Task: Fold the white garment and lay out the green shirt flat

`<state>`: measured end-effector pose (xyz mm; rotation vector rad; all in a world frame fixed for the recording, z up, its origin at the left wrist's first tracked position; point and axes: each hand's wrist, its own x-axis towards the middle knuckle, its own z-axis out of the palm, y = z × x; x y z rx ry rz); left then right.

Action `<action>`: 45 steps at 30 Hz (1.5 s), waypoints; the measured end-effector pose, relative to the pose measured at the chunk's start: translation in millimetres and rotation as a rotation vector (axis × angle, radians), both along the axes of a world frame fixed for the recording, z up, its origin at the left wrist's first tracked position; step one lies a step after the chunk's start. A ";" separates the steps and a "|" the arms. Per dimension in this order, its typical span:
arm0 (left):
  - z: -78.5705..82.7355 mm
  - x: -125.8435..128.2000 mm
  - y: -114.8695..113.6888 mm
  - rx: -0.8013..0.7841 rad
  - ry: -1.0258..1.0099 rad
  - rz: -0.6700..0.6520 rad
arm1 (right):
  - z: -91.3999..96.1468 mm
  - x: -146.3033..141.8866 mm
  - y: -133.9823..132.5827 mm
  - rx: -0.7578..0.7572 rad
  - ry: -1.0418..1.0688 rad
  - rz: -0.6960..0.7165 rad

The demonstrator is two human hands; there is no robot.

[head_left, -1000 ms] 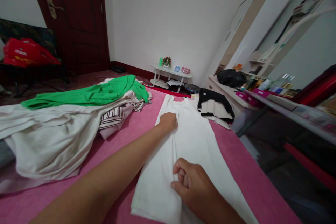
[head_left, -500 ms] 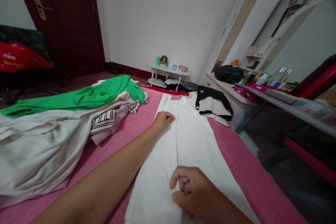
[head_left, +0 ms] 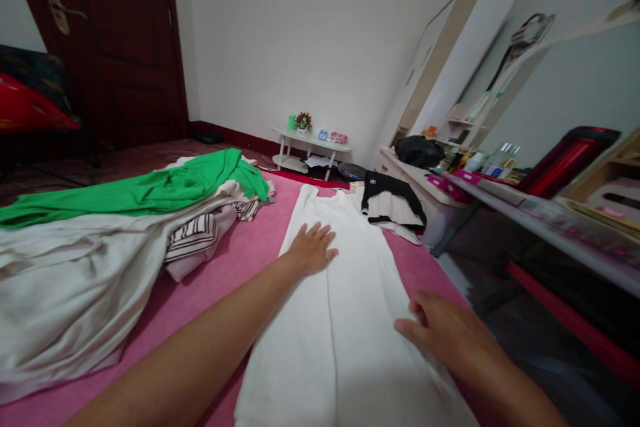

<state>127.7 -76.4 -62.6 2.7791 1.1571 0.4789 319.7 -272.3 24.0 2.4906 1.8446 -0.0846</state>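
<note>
A white garment [head_left: 360,307] lies stretched lengthwise over a pink bed cover [head_left: 260,250], its left part folded inward so that an edge runs down the middle. My left hand [head_left: 311,250] rests flat on the folded part near the far end, fingers spread. At the garment's right edge, closer to me, is my right hand [head_left: 445,327]. Its thumb and fingers are apart with nothing between them; whether it touches the cloth I cannot tell.
To the left lies a heap of clothes: a green garment [head_left: 150,188] over whitish cloth [head_left: 75,293] and a striped piece [head_left: 195,233]. A black and white garment [head_left: 395,201] lies at the far right corner. A glass-topped table [head_left: 540,220] borders the right side.
My left hand has uncurled and now lies flat on the cloth. My right hand has moved from the middle fold to the garment's right edge and its fingers have opened.
</note>
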 end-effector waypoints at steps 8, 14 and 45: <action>2.9 -5.4 -2.6 0.041 -0.170 -0.069 | -39.1 37.4 -35.8 -0.012 0.163 -0.023; 9.4 -5.8 1.7 -0.066 -0.426 -0.078 | -17.5 25.5 -23.1 0.196 0.809 -0.090; 5.8 -22.5 -104.8 -0.439 -0.572 0.041 | -52.7 -26.9 237.6 0.442 0.397 0.044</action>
